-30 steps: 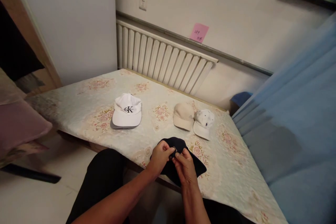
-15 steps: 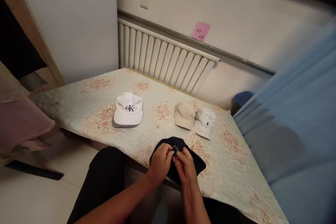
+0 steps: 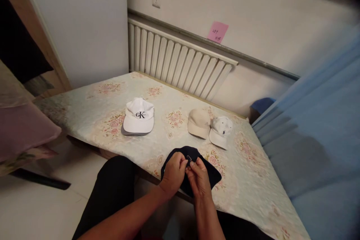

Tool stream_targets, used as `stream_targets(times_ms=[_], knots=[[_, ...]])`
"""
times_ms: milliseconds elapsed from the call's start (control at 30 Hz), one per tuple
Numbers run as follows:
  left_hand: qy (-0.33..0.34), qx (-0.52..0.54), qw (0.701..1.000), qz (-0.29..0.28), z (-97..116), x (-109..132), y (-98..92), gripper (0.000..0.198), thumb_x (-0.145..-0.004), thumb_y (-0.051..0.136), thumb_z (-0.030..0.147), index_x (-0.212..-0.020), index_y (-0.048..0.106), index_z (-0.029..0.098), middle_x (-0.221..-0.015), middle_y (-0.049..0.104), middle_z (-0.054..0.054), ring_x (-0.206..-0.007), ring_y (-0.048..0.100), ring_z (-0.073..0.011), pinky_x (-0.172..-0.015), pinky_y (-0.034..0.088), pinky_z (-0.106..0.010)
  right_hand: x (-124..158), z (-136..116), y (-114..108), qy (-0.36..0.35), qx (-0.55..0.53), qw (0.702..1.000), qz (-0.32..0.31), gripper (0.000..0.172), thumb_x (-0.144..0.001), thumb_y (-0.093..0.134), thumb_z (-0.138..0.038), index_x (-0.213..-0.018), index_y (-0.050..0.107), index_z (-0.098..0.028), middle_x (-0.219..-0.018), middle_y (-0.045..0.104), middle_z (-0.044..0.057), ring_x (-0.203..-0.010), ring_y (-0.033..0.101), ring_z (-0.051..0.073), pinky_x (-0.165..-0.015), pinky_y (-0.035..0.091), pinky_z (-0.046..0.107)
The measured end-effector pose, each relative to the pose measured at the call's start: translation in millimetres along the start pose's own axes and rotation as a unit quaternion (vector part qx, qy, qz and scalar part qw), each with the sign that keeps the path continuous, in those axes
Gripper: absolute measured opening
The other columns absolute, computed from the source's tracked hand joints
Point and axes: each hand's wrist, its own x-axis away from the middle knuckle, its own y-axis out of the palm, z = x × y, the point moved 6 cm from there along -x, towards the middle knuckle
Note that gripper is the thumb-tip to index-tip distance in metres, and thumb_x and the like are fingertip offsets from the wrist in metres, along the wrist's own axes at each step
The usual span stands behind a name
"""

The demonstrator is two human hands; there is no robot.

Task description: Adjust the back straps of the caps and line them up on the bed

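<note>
"Surroundings?"
"Beige cap (image 3: pixel 198 122) beyond. Left hand (image 3: pixel 173 173) and right hand (image 3: pixel 199 178), both pinched on dark cap (image 3: pixel 215 174) at cloth's (image 3: pixel 253 191) near edge, partly cover it."
"Change?"
"Buckle (image 3: pixel 189 158) more exposed than a second ago."

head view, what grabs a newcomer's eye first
Likely the dark cloth cap that the left hand and right hand hold at the near edge of the pale floral cover. Then the white cloth cap with black letters, farther back at left, and the pink paper sheet above the white ribbed radiator.
</note>
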Motion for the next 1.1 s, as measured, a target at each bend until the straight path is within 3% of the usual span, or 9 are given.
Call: stream_targets(times_ms=[233, 433, 667, 800, 900, 1000, 1100], knots=[[0.064, -0.025, 0.998, -0.014, 9.2, 14.3, -1.3, 0.007, -0.082, 0.044, 0.014, -0.084, 0.049, 0.019, -0.086, 0.052, -0.003, -0.084, 0.048, -0.0170, -0.076, 0.040, -0.030, 1.1, -1.1, 1.4, -0.002, -0.005, 1.000, -0.010, 0.027, -0.062, 0.073, -0.016, -0.080, 0.054, -0.021, -0.072, 0.060, -0.006, -0.065, 0.057, 0.008, -0.065, 0.047, 0.019], [0.059, -0.034, 0.997, -0.019, 7.0, 14.1, 0.9, 0.010, -0.078, 0.046, 0.010, -0.083, 0.049, 0.019, -0.085, 0.051, -0.003, -0.082, 0.049, -0.0169, -0.073, 0.042, -0.029, -0.3, -2.7, 3.1, -0.015, 0.018, 1.000, -0.018, 0.025, -0.062, 0.070, -0.018, -0.081, 0.055, -0.020, -0.072, 0.059, -0.005, -0.063, 0.056, 0.009, -0.062, 0.046, 0.020], [0.054, -0.040, 0.998, -0.019, 5.5, 12.8, 4.0, 0.013, -0.076, 0.044, 0.008, -0.082, 0.048, 0.019, -0.085, 0.051, -0.003, -0.080, 0.049, -0.0167, -0.072, 0.042, -0.029, -3.9, -3.2, -5.9, -0.021, 0.105, 0.992, 0.059, 0.031, -0.059, 0.073, -0.024, -0.084, 0.055, -0.019, -0.066, 0.056, -0.006, -0.055, 0.053, 0.008, -0.054, 0.044, 0.020], [0.041, -0.036, 0.998, -0.019, 1.3, 12.0, 4.8, 0.013, -0.076, 0.044, 0.009, -0.082, 0.048, 0.019, -0.084, 0.051, -0.003, -0.079, 0.049, -0.0162, -0.071, 0.042, -0.029, -3.9, -0.8, -11.2, -0.030, 0.157, 0.981, 0.105, 0.024, -0.059, 0.073, -0.024, -0.075, 0.055, -0.017, -0.057, 0.052, -0.007, -0.049, 0.048, 0.007, -0.048, 0.038, 0.018], [0.041, -0.041, 0.998, -0.019, 1.4, 11.4, 2.8, 0.008, -0.080, 0.044, 0.012, -0.080, 0.047, 0.019, -0.084, 0.051, -0.003, -0.079, 0.049, -0.0166, -0.071, 0.042, -0.029, -0.5, -1.2, -6.8, -0.034, 0.194, 0.975, 0.099, 0.020, -0.065, 0.070, -0.031, -0.069, 0.058, -0.016, -0.058, 0.054, -0.005, -0.051, 0.048, 0.008, -0.048, 0.038, 0.019], [0.050, -0.052, 0.997, -0.024, 2.2, 11.5, 2.5, 0.007, -0.082, 0.043, 0.014, -0.080, 0.048, 0.019, -0.085, 0.052, -0.004, -0.081, 0.049, -0.0174, -0.072, 0.042, -0.030, 2.6, -4.9, -1.0, -0.049, 0.252, 0.963, 0.087, 0.029, -0.072, 0.063, -0.043, -0.064, 0.058, -0.016, -0.055, 0.050, -0.005, -0.051, 0.044, 0.008, -0.048, 0.036, 0.020], [0.061, -0.068, 0.995, -0.035, 0.4, 13.3, 4.9, 0.011, -0.079, 0.043, 0.011, -0.081, 0.050, 0.019, -0.085, 0.052, -0.004, -0.082, 0.049, -0.0182, -0.074, 0.044, -0.032, 0.8, -5.4, -1.9, -0.049, 0.308, 0.946, 0.093, 0.032, -0.069, 0.067, -0.044, -0.059, 0.055, -0.016, -0.051, 0.045, -0.007, -0.048, 0.039, 0.007, -0.044, 0.032, 0.020]])
